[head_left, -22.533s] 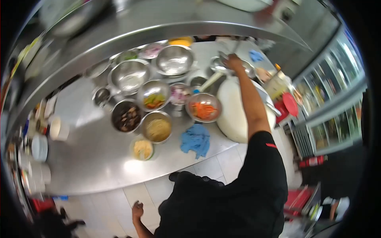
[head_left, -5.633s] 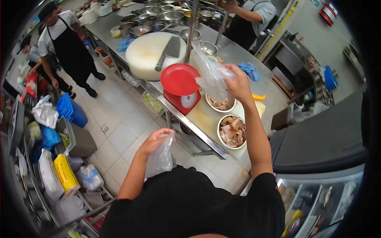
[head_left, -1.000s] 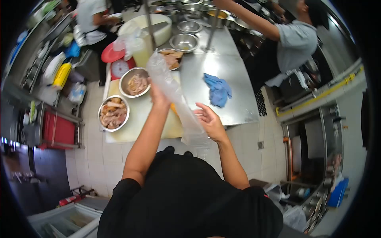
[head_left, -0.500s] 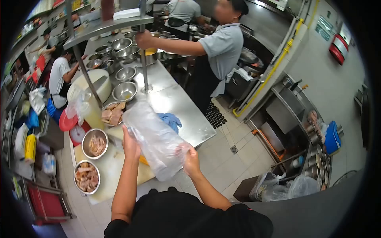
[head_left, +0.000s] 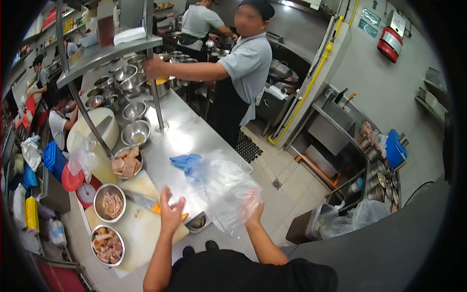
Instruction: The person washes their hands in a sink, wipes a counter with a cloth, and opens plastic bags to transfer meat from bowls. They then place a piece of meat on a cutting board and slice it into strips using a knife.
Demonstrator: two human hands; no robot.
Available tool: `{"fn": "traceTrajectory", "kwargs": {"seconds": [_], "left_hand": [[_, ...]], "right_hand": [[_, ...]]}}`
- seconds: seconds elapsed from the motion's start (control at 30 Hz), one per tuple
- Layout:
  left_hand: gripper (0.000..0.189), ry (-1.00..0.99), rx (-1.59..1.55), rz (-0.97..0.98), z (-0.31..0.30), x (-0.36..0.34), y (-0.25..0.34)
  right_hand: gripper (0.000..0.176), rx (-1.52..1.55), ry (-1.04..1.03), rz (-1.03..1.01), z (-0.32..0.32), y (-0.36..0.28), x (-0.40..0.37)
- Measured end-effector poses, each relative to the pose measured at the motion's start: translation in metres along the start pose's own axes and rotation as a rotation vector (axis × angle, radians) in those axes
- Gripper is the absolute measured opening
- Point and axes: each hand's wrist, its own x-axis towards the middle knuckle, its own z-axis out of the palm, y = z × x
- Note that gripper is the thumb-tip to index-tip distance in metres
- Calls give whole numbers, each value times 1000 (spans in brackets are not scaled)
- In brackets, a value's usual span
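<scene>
A clear plastic bag (head_left: 224, 190) spreads over the near edge of the steel table, and my right hand (head_left: 254, 214) grips its right end. Some of those fingers show only through the film. My left hand (head_left: 171, 211) is off the bag, fingers apart and holding nothing, above the edge of a white cutting board (head_left: 141, 246). Under it lies a knife (head_left: 141, 199) with an orange handle, partly hidden by the hand. A blue cloth (head_left: 185, 161) touches the bag's far end. Two steel bowls of raw meat pieces, one bowl (head_left: 111, 203) and a nearer bowl (head_left: 108, 246), stand at the left.
Another bowl of meat (head_left: 127, 163), a red scale (head_left: 87, 192) and several steel bowls (head_left: 135, 132) line the table's left side. Across the table a co-worker (head_left: 243, 68) grips a shelf post (head_left: 154, 97). A bin with plastic bags (head_left: 331, 221) stands at the right.
My left hand has let go of the bag and drawn back with fingers spread. The bag has shifted right with my right hand. The whole view has turned slightly.
</scene>
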Motion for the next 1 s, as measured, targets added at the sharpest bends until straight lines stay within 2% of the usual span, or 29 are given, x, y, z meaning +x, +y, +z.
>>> {"fn": "traceTrajectory", "kwargs": {"seconds": [0.03,0.1,0.13,0.17,0.23,0.27,0.33,0.37,0.4,0.43,0.5,0.63,0.7,0.73,0.8,0.83,0.9,0.93,1.0], "left_hand": [[75,-135,3,54,4,-8,3],[79,-355,1,174,18,-21,32],[79,-439,-2,230,27,-33,54],[79,-429,-1,230,37,-37,63],[64,-413,55,192,50,-42,74],[64,-417,52,201,53,-38,64],[58,-429,-66,87,60,-32,21],[42,-408,-152,24,59,-30,8],[42,-412,-151,27,56,-26,3],[34,-380,-220,-18,50,-24,-2],[14,-299,-362,-168,42,-23,6],[12,-191,-558,-216,36,-10,27],[12,-156,-557,-159,38,-6,29],[11,-117,-556,-103,39,-4,30],[11,-123,-502,-58,42,-4,39],[11,-135,-401,2,45,-7,45],[12,-161,-216,51,50,-11,52],[12,-163,-203,51,52,-11,55],[14,-114,70,431,52,-11,59]], "right_hand": [[14,6,-11,-17,14,-5,2],[16,-121,153,-210,48,-13,3],[16,-118,144,-210,59,-13,2],[16,-134,98,-192,68,-13,-1],[17,-148,57,-178,78,-12,-13],[17,-170,13,-172,82,-11,-18],[17,-196,-27,-172,79,-13,-22],[15,-245,-5,-139,75,-15,-20],[14,-293,19,-102,72,-18,-19],[14,-290,23,-102,63,-23,-15],[16,-505,-177,72,40,-37,-9],[25,-728,-261,152,30,-51,-16],[47,-679,-502,137,25,-54,-22],[47,-684,-504,135,26,-56,-26],[72,-1145,-561,-217,34,-59,-37],[72,-1148,-563,-214,39,-61,-39],[86,-1440,-457,-562,49,-62,-40],[86,-1428,-452,-557,52,-61,-40],[85,-1271,-310,-647,56,-58,-41]]}}
